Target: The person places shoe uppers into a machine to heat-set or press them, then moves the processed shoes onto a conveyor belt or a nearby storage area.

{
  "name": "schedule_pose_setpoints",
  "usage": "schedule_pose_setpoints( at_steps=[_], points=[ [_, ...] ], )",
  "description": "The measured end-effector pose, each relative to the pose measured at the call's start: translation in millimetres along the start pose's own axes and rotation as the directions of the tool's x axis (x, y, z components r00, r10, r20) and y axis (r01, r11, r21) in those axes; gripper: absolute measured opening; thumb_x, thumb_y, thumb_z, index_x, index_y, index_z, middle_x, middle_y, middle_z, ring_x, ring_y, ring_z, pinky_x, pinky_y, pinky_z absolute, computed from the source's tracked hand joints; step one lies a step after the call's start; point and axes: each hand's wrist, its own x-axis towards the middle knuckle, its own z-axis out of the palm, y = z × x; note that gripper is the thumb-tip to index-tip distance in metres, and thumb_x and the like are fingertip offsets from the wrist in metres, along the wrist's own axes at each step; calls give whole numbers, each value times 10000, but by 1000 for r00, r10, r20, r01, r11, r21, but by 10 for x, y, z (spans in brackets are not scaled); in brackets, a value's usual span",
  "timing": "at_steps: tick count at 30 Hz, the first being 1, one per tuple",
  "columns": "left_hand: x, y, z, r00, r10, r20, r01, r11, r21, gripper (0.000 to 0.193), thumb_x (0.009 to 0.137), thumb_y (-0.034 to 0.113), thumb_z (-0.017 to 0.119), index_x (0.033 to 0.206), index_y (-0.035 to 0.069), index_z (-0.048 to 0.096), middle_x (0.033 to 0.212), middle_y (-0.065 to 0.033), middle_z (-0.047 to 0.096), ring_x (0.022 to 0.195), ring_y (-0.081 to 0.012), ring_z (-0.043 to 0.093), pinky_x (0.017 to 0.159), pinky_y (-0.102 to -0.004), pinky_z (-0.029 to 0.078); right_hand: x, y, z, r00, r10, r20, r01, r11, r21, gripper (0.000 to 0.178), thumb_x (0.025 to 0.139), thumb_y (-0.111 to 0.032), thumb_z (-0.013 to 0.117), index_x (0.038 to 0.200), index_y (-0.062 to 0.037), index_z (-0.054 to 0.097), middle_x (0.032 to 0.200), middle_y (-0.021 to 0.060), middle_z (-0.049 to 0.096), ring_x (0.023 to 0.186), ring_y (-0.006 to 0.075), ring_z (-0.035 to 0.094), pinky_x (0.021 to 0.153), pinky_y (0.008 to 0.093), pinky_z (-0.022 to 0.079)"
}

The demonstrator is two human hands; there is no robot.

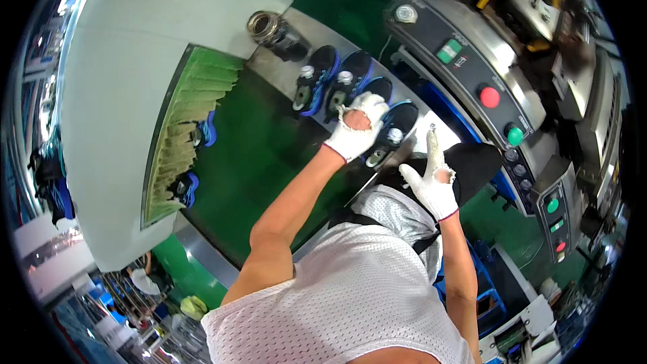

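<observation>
Both my hands wear white knit gloves with torn openings on the back. My left hand (359, 128) is closed over a black shoe (379, 86) with a blue sole, third in a row of similar shoes. Its fingertips are partly hidden. To its left stand two more shoes, the nearer one (350, 77) and the outer one (318, 81); to its right is another shoe (399, 125). Whitish round parts and metal fittings show at their openings. My right hand (433, 185) is open, thumb and forefinger spread, holding nothing, above my dark-clad leg.
The shoes stand on a metal ledge (266, 67) beside a green conveyor belt (249, 162). A metal flask (276, 34) is at the ledge's far end. Two shoes sit by a green strip curtain (192, 108) in a pale machine housing (128, 94). A button panel (465, 67) stands at right.
</observation>
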Motion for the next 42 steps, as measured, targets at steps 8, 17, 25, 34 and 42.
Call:
schedule_pose_setpoints(
  at_steps=[8, 17, 25, 34, 42],
  points=[
    [-1525, -622, -1450, 808, -290, -512, 491, 812, 315, 335, 907, 26, 734, 1237, 56, 678, 1299, -154, 657, 1271, -367, 594, 1117, -481, 471, 456, -151, 637, 935, -334, -121, 303, 927, -223, 965, 838, -247, 872, 1598, 46, 354, 1648, 334, 341, 1499, 523, 383, 1235, 536, 342],
    [-2570, -2662, -2529, 470, -710, -524, 843, 186, 504, 759, 870, 511, 773, 1422, 19, 604, 1381, -258, 665, 1256, -465, 632, 1013, -546, 518, 708, -19, 935, 938, -302, -168, 237, 916, -323, 817, 833, -187, 847, 1525, 19, 464, 1519, 275, 495, 1406, 483, 493, 1191, 551, 402],
    [-2177, -1848, -2059, 351, -899, -261, 892, 236, 385, 631, 880, 414, 773, 1359, 41, 603, 1408, -235, 629, 1287, -408, 614, 1053, -537, 488, 689, -16, 848, 923, -304, -237, 235, 931, -279, 750, 840, -243, 828, 1480, -21, 504, 1480, 253, 521, 1394, 490, 489, 1225, 582, 362],
    [-1820, 51, -1682, 520, -849, 93, 833, 479, -276, 687, 875, 143, 784, 1471, -84, 529, 1303, -184, 678, 1193, -257, 643, 1051, -390, 505, 63, -408, 168, 985, -72, -156, 113, 956, 270, 903, 912, -353, 814, 1598, 41, 379, 1629, 275, 418, 1536, 411, 394, 1263, 456, 331],
    [-599, 250, -715, 873, 31, 486, 57, 985, -166, 593, 1030, 475, 567, 1476, 84, 571, 1498, -117, 611, 1344, -294, 579, 1195, -453, 425, -474, -30, -160, 758, -240, 607, -643, -113, 757, 554, 1071, -356, 622, 1510, -26, 553, 1465, 177, 636, 1286, 259, 653, 1094, 377, 526]
  ],
)
